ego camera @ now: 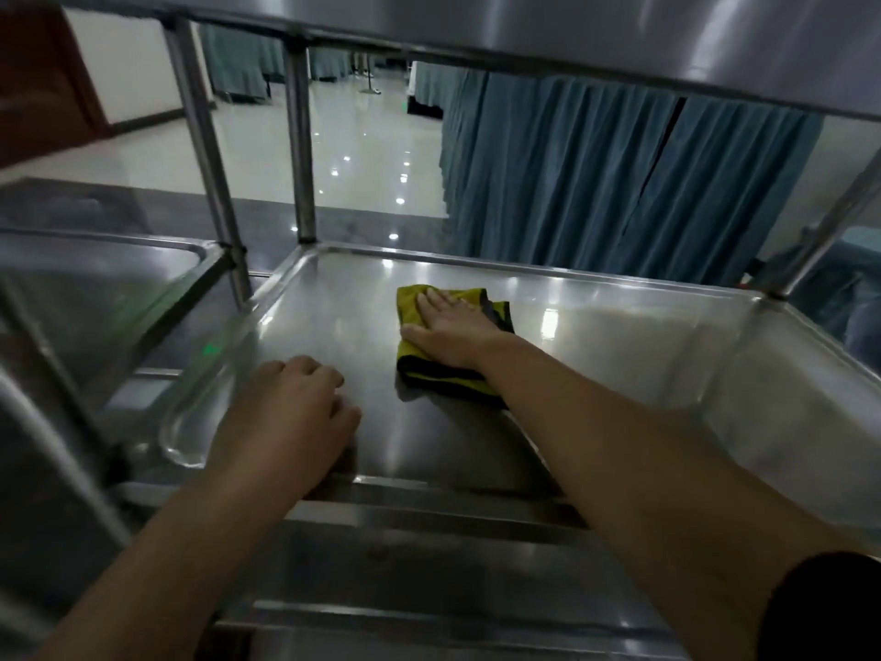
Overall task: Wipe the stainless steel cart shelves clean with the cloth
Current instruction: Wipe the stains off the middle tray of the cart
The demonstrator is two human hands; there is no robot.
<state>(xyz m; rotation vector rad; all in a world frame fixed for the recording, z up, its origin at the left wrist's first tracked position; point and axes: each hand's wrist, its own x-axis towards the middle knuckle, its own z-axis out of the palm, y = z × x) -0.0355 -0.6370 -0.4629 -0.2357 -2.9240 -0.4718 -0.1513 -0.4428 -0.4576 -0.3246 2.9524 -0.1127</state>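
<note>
A yellow-green cloth (455, 380) with a dark edge lies folded on the stainless steel cart's middle shelf (596, 336). My right hand (445, 329) lies flat on top of the cloth, fingers straight and pointing away, pressing it to the metal. My left hand (295, 412) rests on the shelf near its front left rim, fingers loosely curled, holding nothing. The underside of the upper shelf (572, 26) spans the top of the view.
A second steel cart (95, 298) stands close on the left. Upright posts (300, 150) rise at the shelf's far left corner and another post (824, 231) at the right. Blue curtains (619, 174) hang behind, over a glossy tiled floor.
</note>
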